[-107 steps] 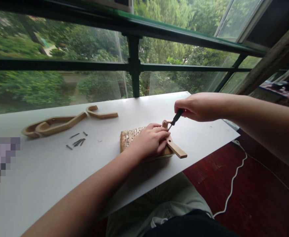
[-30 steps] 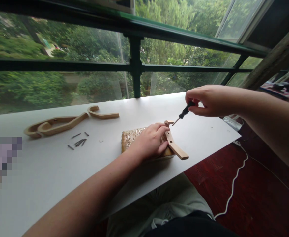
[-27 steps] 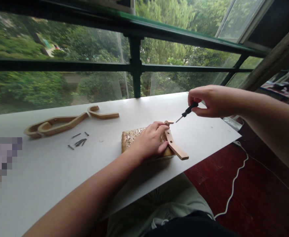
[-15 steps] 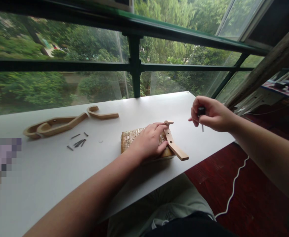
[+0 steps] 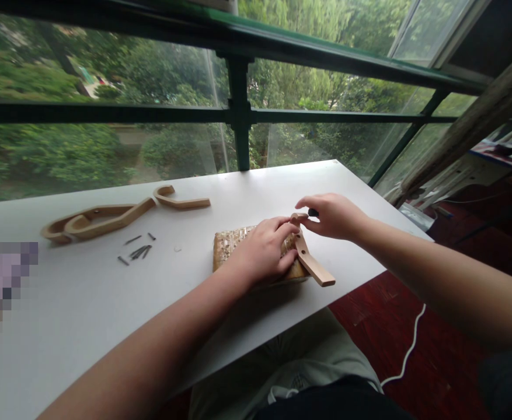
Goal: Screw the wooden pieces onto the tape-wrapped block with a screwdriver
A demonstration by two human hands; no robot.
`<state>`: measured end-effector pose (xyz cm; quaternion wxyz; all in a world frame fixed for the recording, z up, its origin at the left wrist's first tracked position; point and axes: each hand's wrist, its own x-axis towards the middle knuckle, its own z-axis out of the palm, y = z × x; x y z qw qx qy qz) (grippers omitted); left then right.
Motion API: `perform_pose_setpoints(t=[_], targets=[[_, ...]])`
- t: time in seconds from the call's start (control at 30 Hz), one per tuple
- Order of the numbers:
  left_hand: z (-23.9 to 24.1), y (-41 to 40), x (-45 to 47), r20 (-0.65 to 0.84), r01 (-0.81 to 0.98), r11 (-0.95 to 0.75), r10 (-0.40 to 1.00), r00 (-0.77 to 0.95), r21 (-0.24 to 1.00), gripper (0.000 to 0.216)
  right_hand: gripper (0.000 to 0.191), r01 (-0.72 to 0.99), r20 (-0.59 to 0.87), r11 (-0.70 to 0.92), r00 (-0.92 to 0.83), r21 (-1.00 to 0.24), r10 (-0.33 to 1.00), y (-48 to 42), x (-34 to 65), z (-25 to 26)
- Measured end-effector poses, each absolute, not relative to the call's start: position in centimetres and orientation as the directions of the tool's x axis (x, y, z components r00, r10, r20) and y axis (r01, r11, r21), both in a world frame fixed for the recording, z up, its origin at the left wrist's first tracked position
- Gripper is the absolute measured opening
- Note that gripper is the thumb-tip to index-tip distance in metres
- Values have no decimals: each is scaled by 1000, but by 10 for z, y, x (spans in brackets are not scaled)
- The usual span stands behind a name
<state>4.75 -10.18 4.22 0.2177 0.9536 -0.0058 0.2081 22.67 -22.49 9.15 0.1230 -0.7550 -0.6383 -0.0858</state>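
My left hand point(image 5: 264, 251) lies flat with fingers pressed down on a brown textured block point(image 5: 229, 244) and on a curved wooden piece point(image 5: 310, 262) that rests across the block's right edge. My right hand point(image 5: 332, 214) is closed around a small black-handled screwdriver point(image 5: 312, 212); only a bit of the handle shows between the fingers. Its fingertips touch the hooked upper end of the wooden piece. All of this sits on a white tabletop point(image 5: 107, 291).
Two curved wooden parts point(image 5: 98, 220) and a smaller hooked one point(image 5: 179, 200) lie at the back left, with several small dark screws point(image 5: 137, 251) beside them. A green window frame point(image 5: 238, 116) runs behind the table. A white cable point(image 5: 407, 353) lies on the red floor.
My right hand lifted the screwdriver off the wooden piece, swung out to the right, then came back down to the piece's hooked end. The left hand stayed pressing on the block.
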Motion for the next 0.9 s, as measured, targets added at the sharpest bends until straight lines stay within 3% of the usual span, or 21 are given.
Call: perform_pose_setpoints(t=[0.17, 0.37, 0.9], targets=[[42, -102, 48, 404, -100, -906, 82, 911, 411, 36, 25, 990, 273, -136, 123, 27, 954, -221, 223, 94], [44, -102, 47, 419, -117, -902, 76, 905, 417, 30, 24, 989, 268, -129, 107, 65, 957, -223, 220, 100], [46, -90, 24, 396, -52, -907, 130, 909, 418, 34, 21, 989, 300, -107, 132, -98, 945, -204, 214, 88]])
